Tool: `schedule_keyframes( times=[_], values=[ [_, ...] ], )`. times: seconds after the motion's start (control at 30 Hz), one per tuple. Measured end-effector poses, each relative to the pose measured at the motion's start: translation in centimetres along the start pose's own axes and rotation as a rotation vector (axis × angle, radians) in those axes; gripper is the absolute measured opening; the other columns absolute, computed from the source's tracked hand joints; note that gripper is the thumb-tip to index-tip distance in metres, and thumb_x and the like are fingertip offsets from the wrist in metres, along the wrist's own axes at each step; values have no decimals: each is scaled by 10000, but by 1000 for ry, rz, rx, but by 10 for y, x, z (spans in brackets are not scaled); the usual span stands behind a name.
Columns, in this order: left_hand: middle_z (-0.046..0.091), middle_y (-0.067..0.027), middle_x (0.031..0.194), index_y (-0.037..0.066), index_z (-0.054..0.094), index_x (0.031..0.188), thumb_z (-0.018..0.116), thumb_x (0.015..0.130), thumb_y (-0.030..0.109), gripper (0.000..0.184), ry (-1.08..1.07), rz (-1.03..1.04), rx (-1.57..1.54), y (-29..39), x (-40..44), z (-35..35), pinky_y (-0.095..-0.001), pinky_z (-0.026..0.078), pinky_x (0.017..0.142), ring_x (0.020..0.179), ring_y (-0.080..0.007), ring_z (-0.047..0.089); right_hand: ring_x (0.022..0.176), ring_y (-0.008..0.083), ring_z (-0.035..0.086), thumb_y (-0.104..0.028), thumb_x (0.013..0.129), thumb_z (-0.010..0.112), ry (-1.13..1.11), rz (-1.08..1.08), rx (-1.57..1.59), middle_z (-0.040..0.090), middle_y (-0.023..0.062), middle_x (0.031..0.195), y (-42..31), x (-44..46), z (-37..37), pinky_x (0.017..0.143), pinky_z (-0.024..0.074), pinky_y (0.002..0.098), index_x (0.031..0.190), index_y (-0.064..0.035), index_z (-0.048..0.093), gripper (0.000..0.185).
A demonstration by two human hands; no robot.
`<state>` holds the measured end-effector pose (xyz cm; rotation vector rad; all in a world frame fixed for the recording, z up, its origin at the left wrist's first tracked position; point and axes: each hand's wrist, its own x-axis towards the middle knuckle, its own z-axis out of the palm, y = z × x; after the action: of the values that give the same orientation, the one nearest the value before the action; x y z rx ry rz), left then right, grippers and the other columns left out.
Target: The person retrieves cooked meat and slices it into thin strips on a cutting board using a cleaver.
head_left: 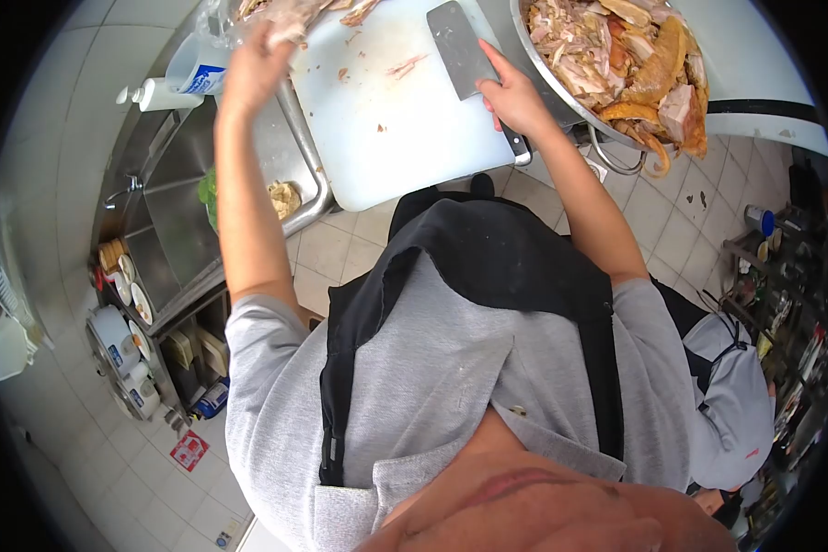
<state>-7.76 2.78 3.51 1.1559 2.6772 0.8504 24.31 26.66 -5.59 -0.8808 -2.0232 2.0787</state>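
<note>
My right hand [515, 99] is wrapped round the handle of a broad cleaver [460, 51], whose blade lies flat over the right part of a white cutting board [396, 133]. At the board's top left corner, my left hand [259, 69] is blurred by motion beside pale shredded meat [290, 14]; its fingers cannot be made out. Small meat scraps [405, 66] dot the board. To the right, a large metal pan [603, 138] holds cooked poultry pieces [653, 64], some hanging over its rim.
Left of the board is a steel sink [170, 198] with a faucet [124, 191], and a green leaf. A white pump bottle [166, 94] stands beyond it. Another knife's black handle [517, 143] juts out at the board's right edge. A co-worker [727, 396] is at the lower right.
</note>
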Motion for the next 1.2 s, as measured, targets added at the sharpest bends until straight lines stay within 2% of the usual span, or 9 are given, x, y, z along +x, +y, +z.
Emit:
schedule_keyframes(
  times=[0.07,0.3,0.37,0.5,0.57,0.83,1.03,1.17,1.2],
  values=[
    [763,-122,981,-14,638,1313,725,893,310,538,90,-51,277,35,30,-45,-331,544,801,911,-196,730,461,111,467,-90,979,574,9,8,-3,522,21,672,-4,-3,0,439,464,318,1639,-226,344,713],
    [708,-196,1270,49,694,1259,764,883,275,445,258,51,721,109,53,-69,-428,559,1013,1124,-352,692,454,116,481,-102,966,584,5,-7,-17,536,24,669,-3,-2,0,437,466,319,1641,-205,337,726],
    [742,-187,1181,44,718,1216,775,876,294,425,239,-23,261,90,63,-43,-432,580,934,1064,-361,714,453,119,491,-116,957,591,11,-8,-4,551,29,666,0,-1,0,437,477,324,1640,-194,337,732],
    [773,-123,1052,73,707,1260,735,875,373,489,-246,212,385,73,22,54,-377,555,850,957,-266,741,449,122,487,-121,960,595,4,-8,-21,548,33,670,0,-1,-2,438,473,325,1642,-186,332,734],
    [762,-138,1009,144,750,1048,701,872,353,278,-184,339,369,75,-8,106,-448,568,838,952,-350,719,446,124,487,-123,961,596,-2,-13,-18,548,34,671,-3,-1,-2,440,472,325,1642,-186,330,734],
    [747,-161,885,60,721,877,664,863,246,195,-294,130,475,95,-54,135,-489,560,776,824,-360,720,446,124,492,-116,964,602,-38,-2,13,545,34,671,-1,3,-3,439,470,326,1649,-183,312,747],
    [746,-140,871,97,729,885,684,867,260,170,162,153,261,87,-42,74,-469,568,716,796,-369,716,435,127,493,-112,966,599,-33,-7,4,546,31,665,-3,2,-4,436,469,324,1651,-170,299,751],
    [776,-84,1086,154,767,1148,702,901,501,431,338,-75,452,83,21,-35,-413,566,856,989,-305,735,433,125,492,-119,967,607,-37,11,20,543,30,658,0,3,-4,431,472,324,1652,-169,295,755],
    [776,-106,892,12,746,1024,717,931,241,249,606,180,564,104,16,-44,-364,558,729,807,-234,729,433,123,490,-124,967,613,-47,3,12,540,29,655,3,4,-5,428,471,326,1653,-176,293,758]
  ],
)
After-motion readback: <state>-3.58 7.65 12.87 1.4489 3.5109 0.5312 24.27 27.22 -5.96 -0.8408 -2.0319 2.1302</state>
